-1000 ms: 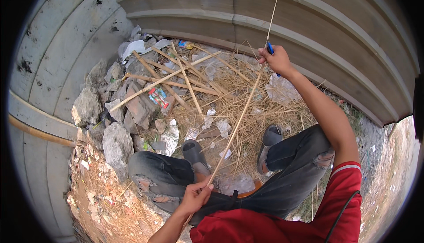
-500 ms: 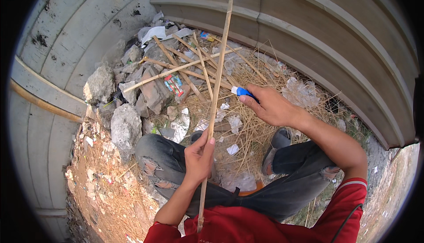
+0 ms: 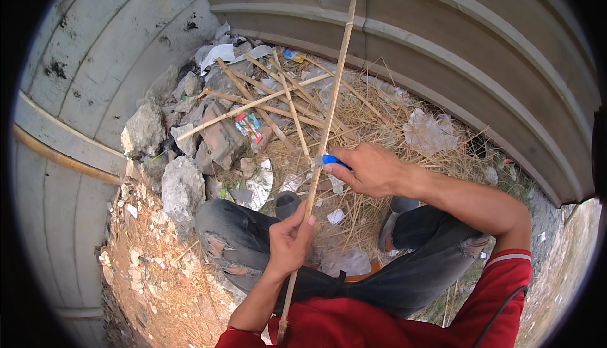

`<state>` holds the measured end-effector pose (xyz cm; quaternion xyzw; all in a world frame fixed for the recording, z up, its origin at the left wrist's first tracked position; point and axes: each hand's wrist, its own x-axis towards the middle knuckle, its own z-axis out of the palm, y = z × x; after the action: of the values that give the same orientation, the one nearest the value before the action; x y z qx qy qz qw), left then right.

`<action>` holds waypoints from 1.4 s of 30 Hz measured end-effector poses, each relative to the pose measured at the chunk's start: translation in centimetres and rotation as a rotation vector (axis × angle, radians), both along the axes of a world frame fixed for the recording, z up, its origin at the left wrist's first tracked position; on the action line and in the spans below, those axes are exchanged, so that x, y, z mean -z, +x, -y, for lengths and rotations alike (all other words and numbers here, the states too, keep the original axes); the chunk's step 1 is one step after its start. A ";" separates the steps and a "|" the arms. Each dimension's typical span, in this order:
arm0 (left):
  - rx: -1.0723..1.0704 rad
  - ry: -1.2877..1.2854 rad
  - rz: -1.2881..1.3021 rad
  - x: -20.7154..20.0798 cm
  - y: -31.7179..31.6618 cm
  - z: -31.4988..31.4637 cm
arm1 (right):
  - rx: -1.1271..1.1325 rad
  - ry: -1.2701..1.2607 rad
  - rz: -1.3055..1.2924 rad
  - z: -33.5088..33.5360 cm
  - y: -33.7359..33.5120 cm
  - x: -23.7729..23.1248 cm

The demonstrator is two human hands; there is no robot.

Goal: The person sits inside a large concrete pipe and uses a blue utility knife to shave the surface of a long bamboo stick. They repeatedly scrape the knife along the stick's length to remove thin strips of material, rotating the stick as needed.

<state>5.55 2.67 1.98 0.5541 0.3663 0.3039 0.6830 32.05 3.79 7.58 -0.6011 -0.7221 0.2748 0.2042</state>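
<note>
A long, thin wooden strip (image 3: 333,95) slants up and away from my lap, its lower end close to the red shirt. My left hand (image 3: 291,242) is closed around the strip below its middle, thumb along the side. In my right hand (image 3: 370,170) is a blue utility knife (image 3: 328,160), gripped with the fingers wrapped round it. The pale tip of the knife touches or crosses the strip a little above my left hand. Exactly how the blade meets the wood is too small to tell.
Several wooden strips (image 3: 253,104) lie crossed on dry straw and litter ahead. Broken rocks (image 3: 183,183) are heaped on the left. A corrugated metal wall (image 3: 430,25) curves round the far and right side, and a grey panel wall (image 3: 95,82) stands left. My bent knees (image 3: 231,221) flank the work.
My right hand has brought the knife down and left, from beside the strip onto it. The strip's top has tilted to the right, and my left hand has shifted slightly down and right.
</note>
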 end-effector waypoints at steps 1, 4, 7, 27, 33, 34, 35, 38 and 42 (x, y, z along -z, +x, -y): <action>-0.012 0.006 0.000 0.2 0.5 -0.3 | -0.033 -0.010 0.012 1.0 -1.0 0.6; -0.053 0.058 0.000 0.8 0.6 -1.4 | -0.102 -0.049 0.076 0.9 -2.5 -0.1; -0.044 0.049 0.017 0.5 0.4 -1.9 | -0.098 0.011 0.113 0.1 -2.0 -0.1; 0.229 0.077 -0.228 4.1 -9.8 3.2 | 0.997 0.326 0.210 -1.4 23.4 4.4; 0.208 -0.128 -0.066 3.5 -7.2 2.7 | 0.852 0.245 -0.505 -2.7 18.8 3.6; 0.207 -0.116 -0.064 3.7 -7.0 2.7 | 0.826 0.227 -0.602 -2.8 17.5 2.6; 0.210 -0.103 -0.060 3.9 -6.8 2.9 | 0.812 0.232 -0.672 -2.9 16.5 1.7; 0.210 -0.027 -0.099 4.7 -6.5 3.3 | 0.791 0.243 -0.804 -3.2 14.4 0.0; 0.223 0.287 -0.172 5.3 -5.9 3.0 | 0.785 0.348 -0.725 -3.9 13.8 0.9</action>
<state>-0.36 -0.37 -3.36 0.7067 0.3128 0.2269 0.5926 45.88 7.72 6.67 -0.6493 -0.3625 0.2438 0.6226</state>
